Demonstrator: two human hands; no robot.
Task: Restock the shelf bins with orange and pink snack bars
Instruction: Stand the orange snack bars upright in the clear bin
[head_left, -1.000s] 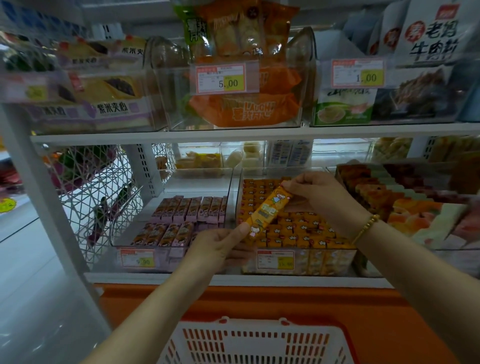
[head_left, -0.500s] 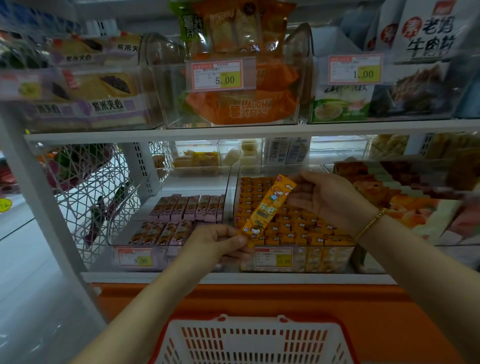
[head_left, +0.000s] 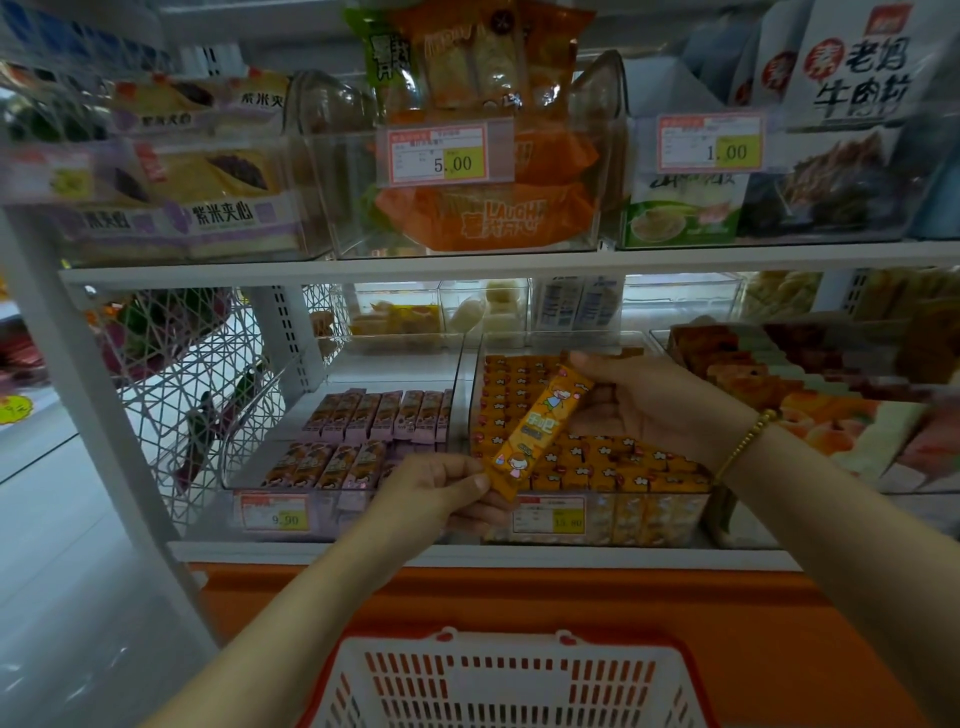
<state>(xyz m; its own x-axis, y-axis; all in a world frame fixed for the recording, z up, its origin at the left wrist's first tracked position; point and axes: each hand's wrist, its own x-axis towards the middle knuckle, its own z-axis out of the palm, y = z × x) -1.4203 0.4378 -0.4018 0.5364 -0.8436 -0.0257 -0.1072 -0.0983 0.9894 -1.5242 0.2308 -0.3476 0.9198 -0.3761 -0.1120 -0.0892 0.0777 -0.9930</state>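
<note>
Head view: I see the left hand (head_left: 431, 493) pinching the lower end of one orange snack bar (head_left: 540, 423), the right hand (head_left: 639, 410) gripping its top; it is tilted above the clear bin (head_left: 654, 525) holding stacked orange bars (head_left: 613, 462)

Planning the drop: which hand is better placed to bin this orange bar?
Likely right: the right hand holds the orange bar above the orange bin; the left hand pinches its lower end.

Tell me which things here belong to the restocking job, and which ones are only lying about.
Job: orange snack bar, held at its ends by left hand and right hand; orange-bar bin; pink-bar bin; probably the basket.
Lying about: orange bags on the upper shelf; purple sandwich packs; wire mesh panel.
</note>
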